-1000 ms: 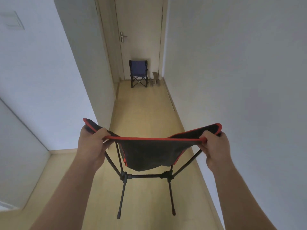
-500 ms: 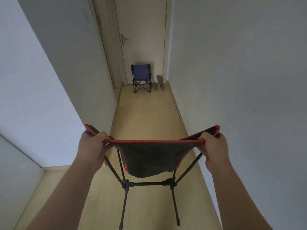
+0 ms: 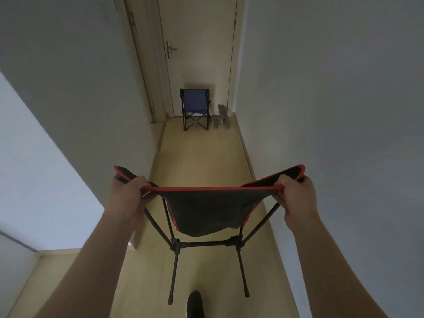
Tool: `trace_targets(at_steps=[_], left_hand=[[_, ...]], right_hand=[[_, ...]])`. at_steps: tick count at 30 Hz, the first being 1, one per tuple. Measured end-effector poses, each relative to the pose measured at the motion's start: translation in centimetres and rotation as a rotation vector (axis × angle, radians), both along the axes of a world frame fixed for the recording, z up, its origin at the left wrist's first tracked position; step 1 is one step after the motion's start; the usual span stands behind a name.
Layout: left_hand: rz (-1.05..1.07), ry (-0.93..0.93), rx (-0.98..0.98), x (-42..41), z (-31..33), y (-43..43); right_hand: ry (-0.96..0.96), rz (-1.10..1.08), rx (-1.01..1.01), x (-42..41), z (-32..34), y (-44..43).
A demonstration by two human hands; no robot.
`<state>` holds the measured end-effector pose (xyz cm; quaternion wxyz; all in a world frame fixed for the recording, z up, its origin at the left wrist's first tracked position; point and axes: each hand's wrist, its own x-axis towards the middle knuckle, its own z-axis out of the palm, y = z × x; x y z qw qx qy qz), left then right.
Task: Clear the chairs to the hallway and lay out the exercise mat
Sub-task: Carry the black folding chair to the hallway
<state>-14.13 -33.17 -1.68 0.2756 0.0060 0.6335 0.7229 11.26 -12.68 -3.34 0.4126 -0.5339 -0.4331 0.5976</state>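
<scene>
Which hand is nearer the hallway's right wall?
Right. The right hand holds one top corner of the black chair just beside that wall; the left hand holds the opposite corner, across the chair from it.

Pale wood floor (image 3: 202,157) is running down a narrow hallway between a grey-white left wall (image 3: 68,76) and right wall (image 3: 332,88), with light skirting (image 3: 245,152) lining the right side. A cream door (image 3: 199,53) with a metal handle (image 3: 171,49) is closing off the far end, and a second door frame (image 3: 140,65) is showing on the left. A small grey object (image 3: 220,117), too small to identify, is standing in the far right corner, and dim, even light is filling the space.
</scene>
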Motion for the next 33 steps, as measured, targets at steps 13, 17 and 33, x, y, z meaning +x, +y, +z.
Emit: trace_targets(at_steps=[13,17,33], left_hand=[[-0.082,0.027,0.05,-14.4,-0.2,14.7],[-0.071,0.019,0.045,-18.1,-0.7,19.5],[0.027,0.038,-0.021,-29.1,-1.6,39.6]], right_hand=[[0.032,-0.055,-0.014,-12.8,0.4,12.9],[0.045,-0.066,-0.047,-16.4,-0.3,17.5],[0.043,-0.013,-0.117,-29.1,-2.2,39.7]])
